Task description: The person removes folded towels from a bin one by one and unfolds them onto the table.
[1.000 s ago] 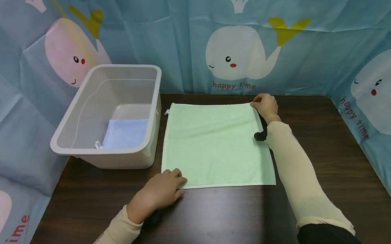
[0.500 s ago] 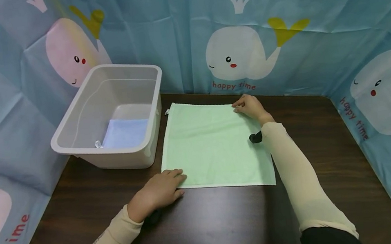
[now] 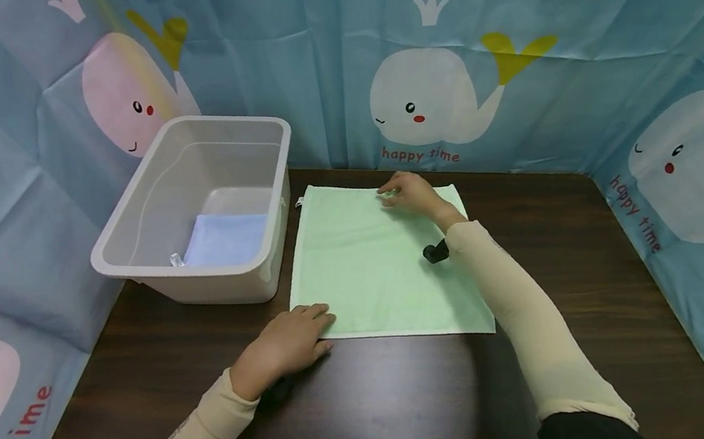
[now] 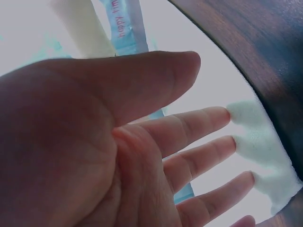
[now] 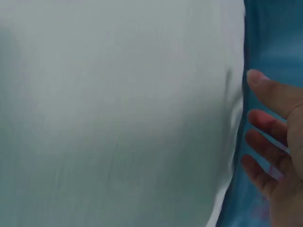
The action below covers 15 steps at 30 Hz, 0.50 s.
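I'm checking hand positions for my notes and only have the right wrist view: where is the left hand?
Observer: In the head view, the left hand rests at the near-left corner of the light green cloth.
Operator: My view has no container in it. Is there one on the table?
Observer: Yes, a gray bin stands on the dark wooden table, to the left of the cloth.
Operator: Is anything inside it?
Observer: A light blue cloth lies in it.

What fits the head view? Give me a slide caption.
Left hand on a near corner of a green cloth, right hand at its far edge, gray bin with blue cloth alongside.
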Each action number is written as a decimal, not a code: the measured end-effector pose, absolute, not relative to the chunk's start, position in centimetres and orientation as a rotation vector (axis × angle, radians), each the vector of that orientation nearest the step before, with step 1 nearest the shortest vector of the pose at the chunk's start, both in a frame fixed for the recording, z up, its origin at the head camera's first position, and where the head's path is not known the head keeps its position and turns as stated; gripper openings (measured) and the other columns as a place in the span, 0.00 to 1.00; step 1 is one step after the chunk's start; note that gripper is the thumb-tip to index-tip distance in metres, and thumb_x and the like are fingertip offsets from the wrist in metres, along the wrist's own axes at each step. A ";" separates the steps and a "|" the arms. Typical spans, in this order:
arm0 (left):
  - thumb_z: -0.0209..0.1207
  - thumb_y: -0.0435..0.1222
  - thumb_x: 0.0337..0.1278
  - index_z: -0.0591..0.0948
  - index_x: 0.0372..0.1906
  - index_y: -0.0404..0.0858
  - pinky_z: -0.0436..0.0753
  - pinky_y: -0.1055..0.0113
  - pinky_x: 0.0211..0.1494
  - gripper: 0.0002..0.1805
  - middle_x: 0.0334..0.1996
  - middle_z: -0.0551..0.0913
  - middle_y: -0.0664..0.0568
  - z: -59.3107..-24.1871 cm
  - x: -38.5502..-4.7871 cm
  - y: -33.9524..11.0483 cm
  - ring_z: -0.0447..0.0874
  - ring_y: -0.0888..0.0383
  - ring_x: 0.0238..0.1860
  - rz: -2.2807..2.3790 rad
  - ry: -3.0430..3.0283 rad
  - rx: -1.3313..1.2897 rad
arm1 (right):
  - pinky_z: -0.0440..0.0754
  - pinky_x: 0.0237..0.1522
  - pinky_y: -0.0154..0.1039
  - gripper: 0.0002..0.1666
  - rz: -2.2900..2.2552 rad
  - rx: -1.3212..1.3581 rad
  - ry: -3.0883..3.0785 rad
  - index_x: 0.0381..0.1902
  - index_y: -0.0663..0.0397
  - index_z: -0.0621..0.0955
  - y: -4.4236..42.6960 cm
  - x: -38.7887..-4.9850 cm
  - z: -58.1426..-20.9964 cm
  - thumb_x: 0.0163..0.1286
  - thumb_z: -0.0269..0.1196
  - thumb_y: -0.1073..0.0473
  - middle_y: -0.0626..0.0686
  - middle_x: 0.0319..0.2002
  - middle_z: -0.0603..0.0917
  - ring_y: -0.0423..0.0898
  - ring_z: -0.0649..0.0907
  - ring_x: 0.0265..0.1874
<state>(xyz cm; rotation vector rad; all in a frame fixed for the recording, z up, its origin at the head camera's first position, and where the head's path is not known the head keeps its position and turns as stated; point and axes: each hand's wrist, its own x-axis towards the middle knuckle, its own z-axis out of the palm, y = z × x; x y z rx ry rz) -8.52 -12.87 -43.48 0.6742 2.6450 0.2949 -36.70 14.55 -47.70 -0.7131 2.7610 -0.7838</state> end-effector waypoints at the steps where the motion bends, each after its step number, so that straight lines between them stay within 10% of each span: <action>1: 0.58 0.43 0.69 0.74 0.67 0.37 0.74 0.43 0.67 0.26 0.70 0.71 0.41 -43.5 -8.5 -12.9 0.70 0.40 0.70 0.292 2.643 0.673 | 0.76 0.57 0.51 0.22 -0.758 -0.782 2.731 0.57 0.47 0.84 13.6 -36.6 -47.6 0.65 0.69 0.53 0.54 0.54 0.80 0.53 0.77 0.53; 15: 0.58 0.44 0.69 0.74 0.67 0.38 0.72 0.41 0.69 0.27 0.71 0.70 0.42 -43.3 -8.5 -12.5 0.68 0.40 0.71 0.331 2.625 0.638 | 0.72 0.66 0.51 0.30 -0.523 -0.980 2.684 0.63 0.42 0.80 9.8 -36.3 -48.1 0.64 0.69 0.46 0.57 0.65 0.73 0.55 0.69 0.64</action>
